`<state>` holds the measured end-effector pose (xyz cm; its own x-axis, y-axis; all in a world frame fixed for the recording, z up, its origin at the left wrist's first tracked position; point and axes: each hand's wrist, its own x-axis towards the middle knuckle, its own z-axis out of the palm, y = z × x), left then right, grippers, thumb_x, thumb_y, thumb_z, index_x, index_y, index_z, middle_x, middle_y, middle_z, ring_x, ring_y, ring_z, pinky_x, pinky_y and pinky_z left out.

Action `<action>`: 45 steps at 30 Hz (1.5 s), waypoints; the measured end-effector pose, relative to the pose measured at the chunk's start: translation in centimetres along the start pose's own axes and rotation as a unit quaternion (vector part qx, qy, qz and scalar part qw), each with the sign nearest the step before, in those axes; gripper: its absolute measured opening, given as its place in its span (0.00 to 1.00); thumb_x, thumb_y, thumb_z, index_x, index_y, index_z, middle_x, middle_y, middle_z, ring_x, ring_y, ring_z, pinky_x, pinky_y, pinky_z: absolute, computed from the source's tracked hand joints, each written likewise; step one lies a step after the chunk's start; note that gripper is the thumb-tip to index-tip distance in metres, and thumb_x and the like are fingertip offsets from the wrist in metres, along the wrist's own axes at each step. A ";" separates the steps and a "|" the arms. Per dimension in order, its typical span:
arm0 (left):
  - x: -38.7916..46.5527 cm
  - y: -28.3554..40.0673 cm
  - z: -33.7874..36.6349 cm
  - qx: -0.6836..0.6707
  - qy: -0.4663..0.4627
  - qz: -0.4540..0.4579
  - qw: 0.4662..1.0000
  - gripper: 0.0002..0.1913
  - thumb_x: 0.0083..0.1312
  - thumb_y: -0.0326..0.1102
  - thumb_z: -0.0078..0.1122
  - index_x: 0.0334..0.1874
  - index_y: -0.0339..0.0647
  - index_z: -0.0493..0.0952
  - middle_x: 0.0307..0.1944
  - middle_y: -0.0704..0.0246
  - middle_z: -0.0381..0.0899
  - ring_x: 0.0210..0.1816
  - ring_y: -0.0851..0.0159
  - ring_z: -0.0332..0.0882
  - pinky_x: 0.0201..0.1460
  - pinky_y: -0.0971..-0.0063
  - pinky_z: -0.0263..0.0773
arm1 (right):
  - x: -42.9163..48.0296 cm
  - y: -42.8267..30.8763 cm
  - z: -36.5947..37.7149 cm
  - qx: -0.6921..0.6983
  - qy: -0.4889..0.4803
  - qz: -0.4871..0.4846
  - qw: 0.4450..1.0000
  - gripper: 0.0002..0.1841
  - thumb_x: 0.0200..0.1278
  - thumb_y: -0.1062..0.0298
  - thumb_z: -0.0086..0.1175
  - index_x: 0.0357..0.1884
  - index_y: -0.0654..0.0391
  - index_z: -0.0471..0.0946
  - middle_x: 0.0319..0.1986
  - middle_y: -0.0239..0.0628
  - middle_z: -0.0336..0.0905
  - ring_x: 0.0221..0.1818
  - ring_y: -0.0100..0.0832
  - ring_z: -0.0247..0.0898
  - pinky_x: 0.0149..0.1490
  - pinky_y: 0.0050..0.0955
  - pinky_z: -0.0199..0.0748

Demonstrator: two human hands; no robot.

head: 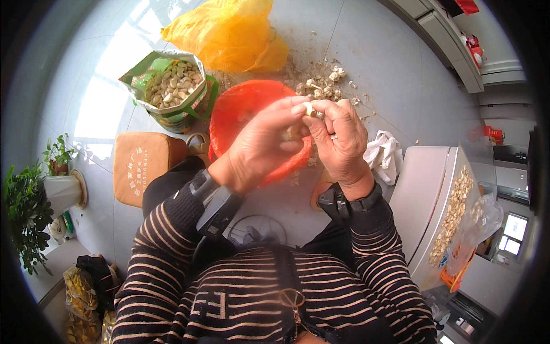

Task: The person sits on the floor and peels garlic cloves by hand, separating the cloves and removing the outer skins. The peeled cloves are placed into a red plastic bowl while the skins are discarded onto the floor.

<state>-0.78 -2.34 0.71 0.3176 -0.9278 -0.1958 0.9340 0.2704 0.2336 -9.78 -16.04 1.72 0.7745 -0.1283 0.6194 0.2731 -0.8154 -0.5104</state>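
My left hand [268, 135] and my right hand [341, 137] meet over a red plastic bag-like liner or basin [240, 101], both pinching a pale garlic clove [309, 109] between the fingertips. More pale pieces, probably cloves, lie against my left palm, which is blurred. A small ringed item shows by the right fingers; I cannot tell what it is. Beyond my right hand, a pile of garlic bulbs [324, 91] lies on the floor amid dry skins. To the left of the red basin stands a green and white bag [172, 114] filled with separated garlic cloves [172, 84].
A yellow mesh sack [232, 36] lies beyond the basin. An orange-brown stool [139, 165] stands at left, near potted plants [25, 215]. A white cloth [383, 157] is at right, beside a pale cabinet [419, 189] with cloves spread on top [453, 215].
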 end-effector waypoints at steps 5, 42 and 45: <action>0.0 0.3 -0.9 0.058 -0.019 0.032 0.998 0.08 0.68 0.35 0.59 0.46 0.45 0.76 0.38 0.81 0.76 0.34 0.85 0.67 0.26 0.89 0.55 | 0.2 -0.1 -0.2 -0.006 0.001 0.002 1.000 0.13 0.61 0.75 0.60 0.48 0.59 0.77 0.30 0.41 0.73 0.30 0.39 0.71 0.33 0.34 0.70; -0.2 0.2 -0.1 0.173 0.090 0.027 0.981 0.07 0.61 0.24 0.61 0.41 0.39 0.76 0.29 0.73 0.76 0.22 0.76 0.66 0.24 0.82 0.66 | -0.4 0.6 -0.3 -0.045 0.074 0.018 0.996 0.02 0.64 0.79 0.52 0.35 0.61 0.72 0.26 0.35 0.69 0.25 0.28 0.65 0.30 0.25 0.65; -0.3 0.2 -0.2 0.156 0.092 0.014 0.983 0.09 0.59 0.23 0.63 0.40 0.38 0.75 0.29 0.70 0.76 0.25 0.73 0.71 0.27 0.79 0.71 | -0.3 0.9 -0.6 0.003 0.121 0.116 0.986 0.02 0.65 0.78 0.52 0.33 0.60 0.72 0.24 0.29 0.68 0.24 0.19 0.62 0.31 0.22 0.65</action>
<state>-0.61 -1.98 0.60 0.3929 -0.8510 -0.3485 0.8383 0.1757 0.5161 -10.17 -17.08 1.45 0.6577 -0.4433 0.6090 0.1084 -0.7443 -0.6589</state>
